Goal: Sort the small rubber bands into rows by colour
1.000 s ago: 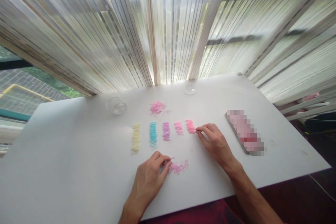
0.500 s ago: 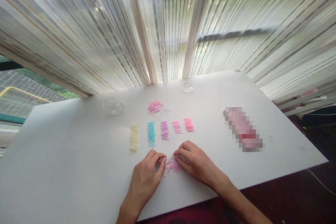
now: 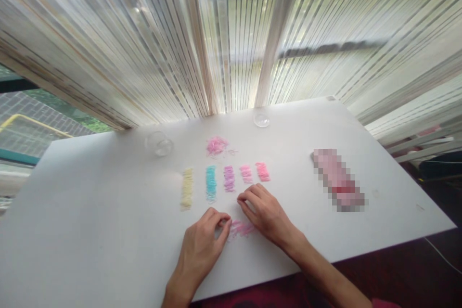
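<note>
My left hand [image 3: 202, 243] rests at the left side of a loose heap of thin pink and lilac strips [image 3: 240, 228], thumb and forefinger pinched together. My right hand [image 3: 265, 211] is raised just above the heap's far right side, its fingertips also pinched. Whatever either pinch holds is too small to make out. Beyond the hands, small strips lie stacked in neat columns: pale yellow [image 3: 186, 190], turquoise [image 3: 211, 184], lilac [image 3: 229, 179], light pink [image 3: 246, 173] and coral pink [image 3: 263, 172]. A tangled pink pile [image 3: 217, 146] sits behind them.
Clear round containers [image 3: 163, 146] stand at the back left of the white table [image 3: 108, 211], and a clear dish [image 3: 262, 121] at the back. A pixelated pink oblong thing [image 3: 339, 180] lies to the right. Striped string curtains [image 3: 238, 38] hang along the far edge.
My right hand has lifted away from the heap, towards the lilac and light pink columns. My left hand stays pinched beside the heap. The whole view has shifted slightly.
</note>
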Demonstrator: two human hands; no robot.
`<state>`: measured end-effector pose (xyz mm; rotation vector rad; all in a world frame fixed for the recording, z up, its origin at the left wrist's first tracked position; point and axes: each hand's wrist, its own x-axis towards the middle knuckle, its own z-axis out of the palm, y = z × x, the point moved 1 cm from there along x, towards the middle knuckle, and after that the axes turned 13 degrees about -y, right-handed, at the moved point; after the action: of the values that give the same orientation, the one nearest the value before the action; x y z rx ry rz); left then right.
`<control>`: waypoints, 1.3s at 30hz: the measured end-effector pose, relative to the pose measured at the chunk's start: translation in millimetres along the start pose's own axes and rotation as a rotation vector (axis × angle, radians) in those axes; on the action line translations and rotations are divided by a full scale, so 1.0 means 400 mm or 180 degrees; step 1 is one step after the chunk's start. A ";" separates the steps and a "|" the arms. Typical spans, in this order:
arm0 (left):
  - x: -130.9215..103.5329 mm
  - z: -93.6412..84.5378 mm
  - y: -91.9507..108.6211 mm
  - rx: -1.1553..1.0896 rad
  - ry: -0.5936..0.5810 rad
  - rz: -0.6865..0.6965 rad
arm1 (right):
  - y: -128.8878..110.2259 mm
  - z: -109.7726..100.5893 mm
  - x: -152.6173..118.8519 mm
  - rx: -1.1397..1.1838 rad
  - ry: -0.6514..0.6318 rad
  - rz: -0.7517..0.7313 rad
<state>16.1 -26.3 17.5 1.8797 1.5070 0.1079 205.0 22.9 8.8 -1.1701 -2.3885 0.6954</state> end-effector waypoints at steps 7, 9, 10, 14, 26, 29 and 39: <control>-0.012 0.002 0.003 -0.0073 -0.0016 0.0119 | 0.006 0.015 0.078 -0.0387 0.0032 0.0110; -0.017 0.003 0.002 -0.0096 -0.0029 0.0115 | 0.008 0.016 0.075 -0.0384 0.0061 0.0144; -0.019 0.003 0.002 -0.0107 -0.0035 0.0112 | 0.008 0.013 0.069 -0.0356 0.0089 0.0153; -0.024 -0.002 -0.001 -0.0134 -0.0020 0.0101 | 0.004 -0.006 0.019 -0.0132 0.0081 0.0110; -0.006 0.011 0.005 -0.0036 -0.0061 0.0166 | -0.024 -0.008 -0.052 0.0241 -0.0832 -0.0026; -0.006 0.016 0.001 -0.0049 -0.0011 0.0159 | -0.027 -0.012 -0.046 0.0274 -0.0942 -0.0008; -0.005 0.014 0.003 -0.0127 0.0015 0.0152 | -0.025 -0.020 -0.052 0.0336 -0.0873 0.0035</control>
<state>19.0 -30.9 14.8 1.8853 1.4529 0.1635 215.2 2.7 18.3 -1.1058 -2.5296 1.0315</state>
